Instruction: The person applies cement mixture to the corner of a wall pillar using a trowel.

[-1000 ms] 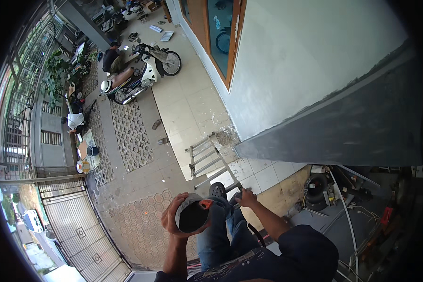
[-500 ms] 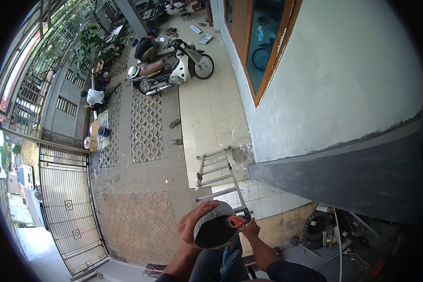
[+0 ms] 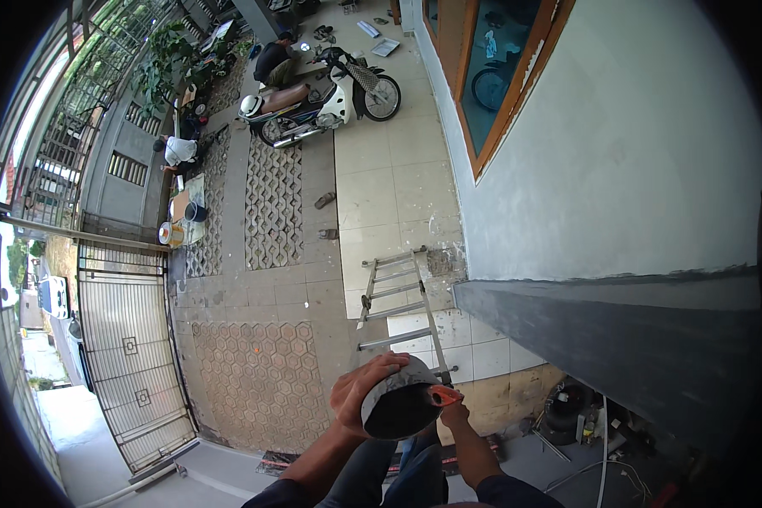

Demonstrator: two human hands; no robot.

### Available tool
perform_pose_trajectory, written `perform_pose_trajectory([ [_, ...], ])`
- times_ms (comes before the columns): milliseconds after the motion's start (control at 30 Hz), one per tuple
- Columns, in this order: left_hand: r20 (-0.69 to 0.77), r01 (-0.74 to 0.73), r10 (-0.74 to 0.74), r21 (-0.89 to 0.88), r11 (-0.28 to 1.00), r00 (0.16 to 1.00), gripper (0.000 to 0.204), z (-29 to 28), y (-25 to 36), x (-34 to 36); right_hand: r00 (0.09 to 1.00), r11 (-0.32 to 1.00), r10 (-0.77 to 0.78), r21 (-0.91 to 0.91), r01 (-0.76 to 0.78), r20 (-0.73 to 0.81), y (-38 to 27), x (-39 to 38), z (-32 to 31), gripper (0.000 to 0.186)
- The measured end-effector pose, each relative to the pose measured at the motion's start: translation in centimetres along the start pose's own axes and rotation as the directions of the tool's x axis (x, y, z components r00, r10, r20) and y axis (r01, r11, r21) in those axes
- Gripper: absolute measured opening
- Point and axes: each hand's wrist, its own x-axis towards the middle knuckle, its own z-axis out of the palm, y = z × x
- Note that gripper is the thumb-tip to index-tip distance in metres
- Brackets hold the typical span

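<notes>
My left hand [image 3: 360,394] is wrapped around the side of a round grey paint can [image 3: 410,372], tilted so that its dark inside shows. At the can's right rim, my right hand [image 3: 455,411] is closed on the red-orange handle of a paintbrush [image 3: 445,395]. The brush's bristle end is hard to make out against the dark inside. Just beyond the can, an aluminium ladder [image 3: 395,340] slopes down toward the tiled floor below me.
On the right stands a wall [image 3: 601,186] with a dark grey lower band [image 3: 601,326] and a wood-framed window [image 3: 487,93]. A motorbike [image 3: 322,106] is parked ahead; two people work beyond and left of it. Buckets [image 3: 195,212] stand left. A tyre [image 3: 565,406] lies lower right.
The can and both hands have shifted slightly right in view. My right hand has come in closer behind the can's rim. The whole scene has moved a little as my head turned.
</notes>
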Motion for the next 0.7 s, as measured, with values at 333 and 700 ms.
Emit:
perform_pose_trajectory([
  [333, 0.060, -0.035, 0.038, -0.045, 0.998, 0.997, 0.052, -0.5, 0.6, 2.6, 0.988, 0.990, 0.138, -0.042, -0.136, 0.065, -0.6, 1.3, 0.2, 0.080],
  [700, 0.074, 0.057, -0.049, -0.099, 0.993, 0.996, 0.051, -2.4, 1.2, 2.8, 0.979, 0.971, 0.204, 0.124, -0.205, 0.019, -1.5, -0.5, -2.0, 0.085],
])
